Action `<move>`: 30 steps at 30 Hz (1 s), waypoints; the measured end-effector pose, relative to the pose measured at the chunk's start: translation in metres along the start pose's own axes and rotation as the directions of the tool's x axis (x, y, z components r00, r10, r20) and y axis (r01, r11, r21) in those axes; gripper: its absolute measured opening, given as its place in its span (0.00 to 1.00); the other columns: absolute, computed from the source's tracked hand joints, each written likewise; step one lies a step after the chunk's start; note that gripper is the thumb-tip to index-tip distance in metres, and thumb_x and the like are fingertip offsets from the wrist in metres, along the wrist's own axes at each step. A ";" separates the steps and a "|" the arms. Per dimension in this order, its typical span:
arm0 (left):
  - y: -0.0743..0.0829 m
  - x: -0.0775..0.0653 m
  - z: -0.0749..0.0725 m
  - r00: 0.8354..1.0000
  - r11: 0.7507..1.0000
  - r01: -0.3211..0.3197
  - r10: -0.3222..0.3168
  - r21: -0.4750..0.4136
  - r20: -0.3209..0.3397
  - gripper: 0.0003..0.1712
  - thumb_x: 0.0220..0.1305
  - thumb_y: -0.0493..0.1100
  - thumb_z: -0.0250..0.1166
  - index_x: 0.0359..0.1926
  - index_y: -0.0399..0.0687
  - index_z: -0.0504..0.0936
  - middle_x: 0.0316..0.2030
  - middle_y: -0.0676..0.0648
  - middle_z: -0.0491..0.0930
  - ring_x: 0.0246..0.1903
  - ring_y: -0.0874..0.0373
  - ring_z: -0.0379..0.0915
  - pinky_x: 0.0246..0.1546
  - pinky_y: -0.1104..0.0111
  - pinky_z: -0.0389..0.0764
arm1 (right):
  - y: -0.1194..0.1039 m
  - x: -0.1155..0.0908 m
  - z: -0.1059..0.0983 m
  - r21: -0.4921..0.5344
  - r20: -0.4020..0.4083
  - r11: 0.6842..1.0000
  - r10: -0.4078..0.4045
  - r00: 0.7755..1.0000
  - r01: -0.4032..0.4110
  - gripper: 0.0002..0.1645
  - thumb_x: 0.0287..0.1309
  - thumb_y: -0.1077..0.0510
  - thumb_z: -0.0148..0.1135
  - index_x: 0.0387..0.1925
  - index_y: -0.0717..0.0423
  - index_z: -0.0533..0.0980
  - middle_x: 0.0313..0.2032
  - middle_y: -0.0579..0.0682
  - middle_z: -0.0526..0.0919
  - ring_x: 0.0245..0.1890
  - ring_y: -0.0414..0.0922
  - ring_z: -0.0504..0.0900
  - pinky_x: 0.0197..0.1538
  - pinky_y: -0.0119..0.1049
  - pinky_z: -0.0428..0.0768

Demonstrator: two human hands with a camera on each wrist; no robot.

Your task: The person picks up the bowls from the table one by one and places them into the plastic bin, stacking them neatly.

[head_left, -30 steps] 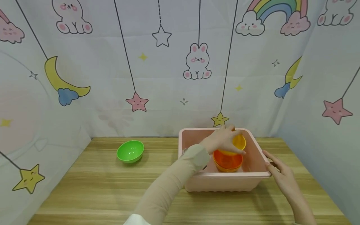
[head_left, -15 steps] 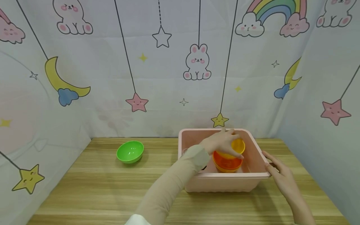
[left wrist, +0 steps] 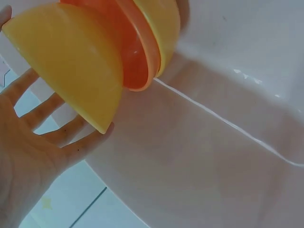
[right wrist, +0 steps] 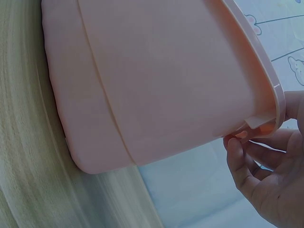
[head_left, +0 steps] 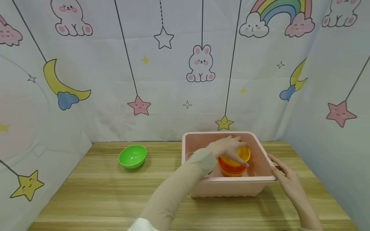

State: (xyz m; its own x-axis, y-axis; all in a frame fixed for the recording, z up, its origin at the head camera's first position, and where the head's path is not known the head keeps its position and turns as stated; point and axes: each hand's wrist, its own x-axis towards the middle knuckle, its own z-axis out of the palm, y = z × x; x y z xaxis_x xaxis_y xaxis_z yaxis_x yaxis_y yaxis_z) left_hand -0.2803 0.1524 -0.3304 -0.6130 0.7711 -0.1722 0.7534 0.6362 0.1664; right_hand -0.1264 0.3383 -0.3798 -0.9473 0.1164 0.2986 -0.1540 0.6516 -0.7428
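My left hand [head_left: 225, 149] reaches into a pink plastic basin [head_left: 231, 187] and holds a yellow bowl [head_left: 244, 154] by its rim. In the left wrist view its fingers [left wrist: 78, 147] spread along the rim of the tilted yellow bowl [left wrist: 71, 57]. Right beside that one is an orange bowl [left wrist: 135, 61], nested inside another yellow bowl [left wrist: 164, 28]. From the head, the orange bowl [head_left: 231, 167] shows below the held bowl, partly covered by it. At the basin's right rim my right hand [head_left: 286, 171] grips the edge, thumb and fingers around the rim in the right wrist view.
A green bowl [head_left: 133, 156] stands on the wooden table [head_left: 115, 199], left of the basin. Something clear lies in the basin's left part, mostly hidden by my left arm. A patterned cloth [head_left: 162, 80] hangs behind the table.
My left hand has lowered the yellow bowl a little toward the orange bowl. The right hand keeps its grip on the basin's rim.
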 end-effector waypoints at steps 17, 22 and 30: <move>0.004 0.007 0.007 0.995 0.992 -0.075 0.067 0.103 0.077 0.49 0.43 0.75 0.59 0.66 0.73 0.54 0.69 0.56 0.52 0.68 0.55 0.51 0.68 0.60 0.57 | 0.001 0.000 0.001 0.004 -0.009 1.000 -0.007 1.000 0.007 0.27 0.65 0.50 0.46 0.64 0.50 0.62 0.43 0.27 0.72 0.38 0.23 0.74 0.35 0.24 0.72; 0.004 0.007 0.006 0.993 0.992 -0.081 0.071 0.101 0.091 0.48 0.42 0.75 0.59 0.66 0.74 0.56 0.68 0.56 0.53 0.67 0.56 0.53 0.67 0.60 0.59 | 0.000 0.000 0.001 0.011 -0.003 1.000 -0.016 1.000 0.016 0.27 0.66 0.51 0.46 0.65 0.50 0.62 0.45 0.23 0.69 0.39 0.22 0.73 0.36 0.23 0.72; 0.006 0.006 0.004 0.991 0.995 -0.077 0.069 0.066 0.112 0.45 0.44 0.71 0.61 0.65 0.73 0.57 0.68 0.57 0.54 0.66 0.57 0.54 0.66 0.60 0.60 | 0.000 0.000 0.000 0.009 -0.014 1.000 -0.022 1.000 0.022 0.26 0.66 0.51 0.46 0.64 0.51 0.63 0.45 0.24 0.70 0.38 0.22 0.73 0.35 0.24 0.72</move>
State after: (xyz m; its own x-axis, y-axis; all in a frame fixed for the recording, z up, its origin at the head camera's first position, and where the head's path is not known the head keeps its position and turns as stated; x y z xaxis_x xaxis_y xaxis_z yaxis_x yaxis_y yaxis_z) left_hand -0.2788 0.1608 -0.3349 -0.5289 0.8054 -0.2676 0.8124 0.5716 0.1147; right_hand -0.1266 0.3383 -0.3793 -0.9398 0.1125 0.3227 -0.1772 0.6469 -0.7417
